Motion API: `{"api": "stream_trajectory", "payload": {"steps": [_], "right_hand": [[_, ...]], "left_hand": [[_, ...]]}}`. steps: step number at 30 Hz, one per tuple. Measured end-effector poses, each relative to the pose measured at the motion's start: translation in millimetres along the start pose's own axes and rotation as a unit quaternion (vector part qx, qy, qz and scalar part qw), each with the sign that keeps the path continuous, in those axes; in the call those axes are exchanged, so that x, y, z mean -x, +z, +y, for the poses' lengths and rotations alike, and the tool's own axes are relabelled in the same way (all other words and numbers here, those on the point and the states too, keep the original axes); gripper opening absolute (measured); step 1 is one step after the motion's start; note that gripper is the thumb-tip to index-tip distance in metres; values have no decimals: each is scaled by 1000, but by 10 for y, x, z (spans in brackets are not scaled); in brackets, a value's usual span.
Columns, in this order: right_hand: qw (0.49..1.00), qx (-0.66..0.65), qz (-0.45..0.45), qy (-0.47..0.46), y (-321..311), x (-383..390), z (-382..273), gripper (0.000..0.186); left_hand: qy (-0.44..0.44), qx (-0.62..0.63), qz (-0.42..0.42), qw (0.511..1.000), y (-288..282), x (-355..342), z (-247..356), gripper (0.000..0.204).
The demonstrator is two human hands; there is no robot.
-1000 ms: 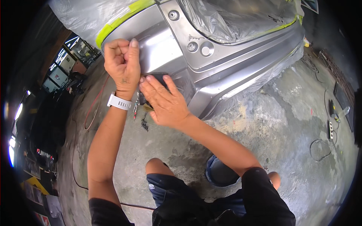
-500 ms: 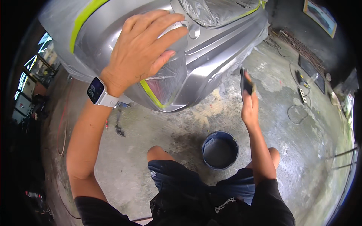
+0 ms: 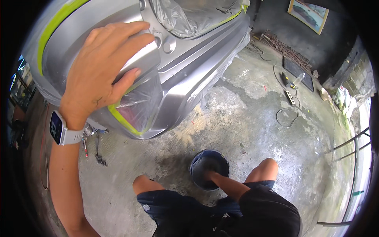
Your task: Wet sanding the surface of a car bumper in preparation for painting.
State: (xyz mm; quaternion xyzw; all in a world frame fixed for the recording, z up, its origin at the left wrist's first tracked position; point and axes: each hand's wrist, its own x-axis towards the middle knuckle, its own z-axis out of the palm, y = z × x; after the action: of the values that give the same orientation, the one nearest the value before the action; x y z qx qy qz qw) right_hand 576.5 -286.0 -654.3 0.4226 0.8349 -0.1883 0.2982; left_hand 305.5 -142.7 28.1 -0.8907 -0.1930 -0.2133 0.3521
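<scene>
My left hand, a watch on its wrist, lies palm-down on a silver vehicle body panel, fingers apart. Below it, clear plastic edged with green tape covers a corner section, and more plastic sheeting covers an opening at the top. My right hand is down inside a dark blue bucket between my knees, too dark and blurred to show its fingers or what they hold.
At the right, a power strip with cables, a yellow-black tool, a bottle, a dark board and rusty metal grating lie on the concrete floor. A metal tube frame stands at the right edge.
My left hand has turned from palm-up to resting palm-down on the panel. My right hand left the panel, showed a dark pad in its grip, then dropped into the bucket. The view has shifted.
</scene>
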Motion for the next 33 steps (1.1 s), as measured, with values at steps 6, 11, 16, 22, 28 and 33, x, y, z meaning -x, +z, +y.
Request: {"api": "stream_trajectory", "payload": {"steps": [6,11,16,22,28,33], "right_hand": [[983,-89,115,-115,21,83,173,33],[852,-458,250,47,-1580,1502,602,47],[721,-321,610,-70,-3638,2401,577,61],[741,-23,666,-86,-4370,1943,523,69],[765,-83,634,80,-4863,2100,2087,55],[811,-56,576,85,-4985,2163,1790,53]], "left_hand": [[-7,-11,3,1000,-18,-44,20,52],[-14,15,14,1000,-13,-37,28,49],[15,-7,6,1000,2,8,2,46],[11,-14,-2,1000,-25,-28,27,45],[2,-14,-15,1000,-11,-37,1,42],[-10,-9,-17,1000,4,-27,-16,43]]}}
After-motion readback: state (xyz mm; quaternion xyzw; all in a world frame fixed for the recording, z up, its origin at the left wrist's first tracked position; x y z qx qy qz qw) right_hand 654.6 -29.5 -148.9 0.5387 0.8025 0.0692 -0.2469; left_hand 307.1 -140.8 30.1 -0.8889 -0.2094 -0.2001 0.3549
